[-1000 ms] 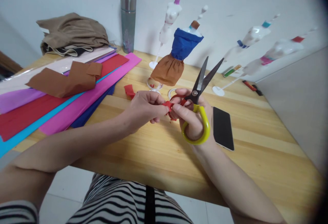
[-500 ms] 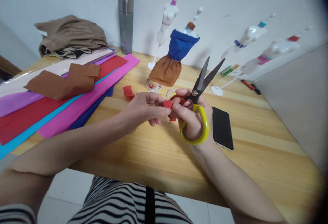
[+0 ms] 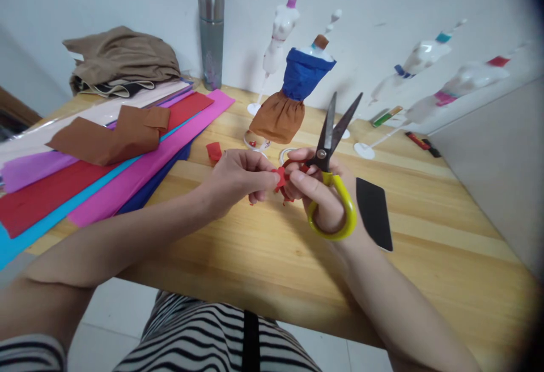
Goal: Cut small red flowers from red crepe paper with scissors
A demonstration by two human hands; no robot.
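My left hand (image 3: 242, 182) pinches a small red paper piece (image 3: 279, 177) with a rounded, petal-like edge. Close beside it, my right hand (image 3: 325, 196) has its thumb through the yellow handle of the scissors (image 3: 322, 153), whose dark blades are parted and point up and away. The fingertips of my right hand are at the red piece's right edge. Below the fingers, small red scraps (image 3: 288, 195) show. Behind the hands stands a mini mannequin with a blue top (image 3: 306, 74) and a brown skirt (image 3: 280, 117).
Colored paper sheets (image 3: 148, 159) with a brown piece (image 3: 142, 134) lie at left, near brown cloth (image 3: 123, 57) and a thermos (image 3: 211, 37). A phone (image 3: 374, 213) lies right of my right hand. More white mannequins (image 3: 429, 49) stand behind. A red scrap (image 3: 213, 151) lies at left.
The scissor blades have closed slightly and tilt more upright. The red piece has turned a little between my fingers, and my right fingertips have shifted slightly away from it.
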